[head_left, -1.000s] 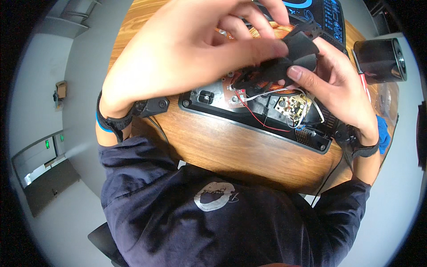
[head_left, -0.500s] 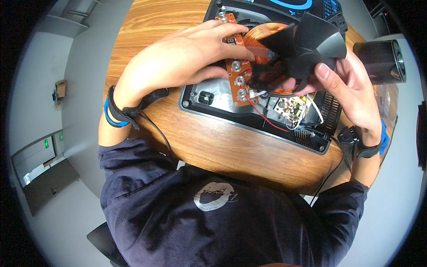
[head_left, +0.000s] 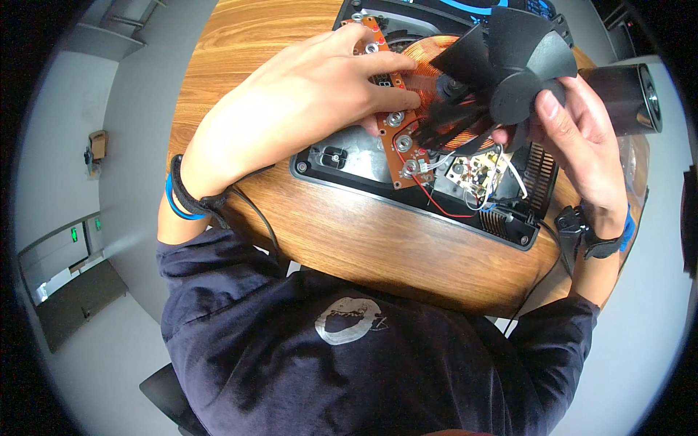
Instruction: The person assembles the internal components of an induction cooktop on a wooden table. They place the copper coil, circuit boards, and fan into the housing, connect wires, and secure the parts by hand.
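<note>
My right hand (head_left: 585, 138) grips a black fan impeller (head_left: 523, 80) by its hub, the thumb on the near face, and holds it over the appliance. Beneath it lies a round copper coil (head_left: 429, 54), partly covered by the blades. My left hand (head_left: 313, 91) reaches across an orange-brown circuit board (head_left: 400, 160) with round metal contacts, fingers bent over it and thumb at its left edge. The board lies slanted inside an opened black housing (head_left: 363, 196). Red and white wires (head_left: 432, 192) run from its lower end toward a pale circuit board (head_left: 476, 174) with small components.
A black cylinder (head_left: 625, 98) lies on the right, next to clear plastic wrapping (head_left: 636, 163). Behind the housing is a black panel with blue markings (head_left: 472, 7). Cables (head_left: 254, 211) run from my wrist straps across the wooden table (head_left: 349, 236).
The orange-brown board has shifted slightly right and toward me under my left hand. My right hand has raised and turned the fan impeller a little, moving it to the right.
</note>
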Demonstrator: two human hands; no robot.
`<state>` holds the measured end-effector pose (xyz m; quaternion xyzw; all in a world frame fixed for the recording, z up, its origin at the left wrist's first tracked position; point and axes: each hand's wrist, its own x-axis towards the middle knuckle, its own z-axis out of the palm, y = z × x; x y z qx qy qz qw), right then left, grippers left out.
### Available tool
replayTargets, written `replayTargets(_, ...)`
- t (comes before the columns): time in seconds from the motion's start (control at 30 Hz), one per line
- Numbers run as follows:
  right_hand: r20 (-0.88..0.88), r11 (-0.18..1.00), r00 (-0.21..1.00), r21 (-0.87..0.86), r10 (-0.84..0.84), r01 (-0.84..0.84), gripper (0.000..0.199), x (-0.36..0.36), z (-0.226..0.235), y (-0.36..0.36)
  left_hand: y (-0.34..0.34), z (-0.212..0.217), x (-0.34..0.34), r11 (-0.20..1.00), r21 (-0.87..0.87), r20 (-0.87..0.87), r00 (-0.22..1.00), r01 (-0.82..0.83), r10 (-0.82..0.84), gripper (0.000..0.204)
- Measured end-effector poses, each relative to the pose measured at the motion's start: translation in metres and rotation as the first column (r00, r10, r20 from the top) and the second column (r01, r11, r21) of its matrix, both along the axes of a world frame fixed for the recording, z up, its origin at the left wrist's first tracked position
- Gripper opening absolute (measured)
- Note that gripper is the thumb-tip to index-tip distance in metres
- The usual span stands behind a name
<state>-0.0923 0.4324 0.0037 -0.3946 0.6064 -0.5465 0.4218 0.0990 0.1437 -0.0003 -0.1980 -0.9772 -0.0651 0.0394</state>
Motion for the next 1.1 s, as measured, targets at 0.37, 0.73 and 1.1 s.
replayTargets(0.37, -0.257, 0.817, 0.783, 0.052, 0.566, -0.574, 0.051, 0.008, 0.003, 0.007, -0.008, 0.038, -0.013, 0.989, -0.149, -0.054, 0.998, 0.002, -0.01, 0.043)
replayTargets(0.73, -0.326, 0.685, 0.695, -0.166, 0.641, -0.709, 0.028, 0.014, 0.001, 0.01, 0.009, 0.044, 0.0, 0.984, -0.154, -0.064, 0.995, -0.083, 0.074, 0.04)
replayTargets(1.1, -0.256, 0.771, 0.786, -0.178, 0.563, -0.611, 0.028, 0.021, -0.004, 0.016, 0.011, 0.047, 0.006, 0.953, -0.3, -0.026, 0.999, -0.052, 0.046, 0.04)
